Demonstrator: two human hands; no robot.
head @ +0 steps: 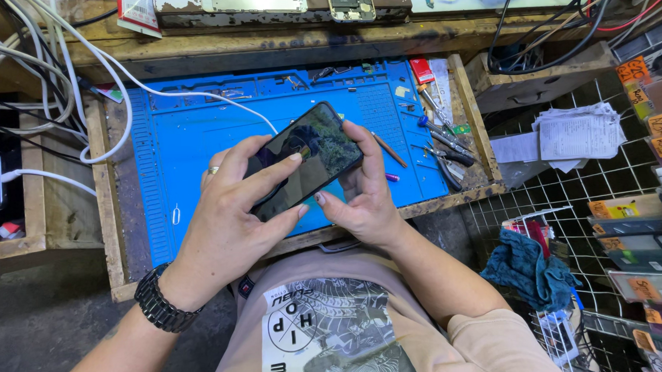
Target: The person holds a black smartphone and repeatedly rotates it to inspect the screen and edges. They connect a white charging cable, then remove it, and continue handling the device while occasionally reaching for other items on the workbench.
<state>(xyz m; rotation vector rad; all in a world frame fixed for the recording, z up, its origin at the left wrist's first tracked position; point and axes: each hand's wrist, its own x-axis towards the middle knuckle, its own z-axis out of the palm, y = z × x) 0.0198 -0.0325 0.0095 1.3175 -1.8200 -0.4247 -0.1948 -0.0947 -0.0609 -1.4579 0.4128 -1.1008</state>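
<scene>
At the far left, white cables [59,94] are trailing down across a worn wooden bench [102,218] and one is running onto a blue work mat [188,140] that is lying in the bench's shallow tray. A small metal pin [176,213] is lying on the mat near its left edge.

Moving right, the person's left hand [225,228] is reaching in from the lower left, wearing a dark metal wristwatch [157,301] and a ring [213,169]. Its fingers are spread fairly wide and curving over a black smartphone [304,159], with the index fingertip resting on the glass and the thumb pressing the phone's lower edge. The phone is being held tilted above the middle of the mat, its dark screen reflecting the surroundings.

The right hand [361,196] is coming in from the lower right and cradling the phone from beneath and along its right side, fingers curled closely around the edge, thumb touching the lower corner just beside the left thumb. Both hands are gripping the phone together.

Further right, a thin brown stick [390,149] and several small hand tools, including pliers [449,155], are lying on the mat's right margin. Beyond the bench, a stack of paper slips [574,134] is sitting on a wire grid [570,198], and a teal cloth [532,266] is hanging below it.
</scene>
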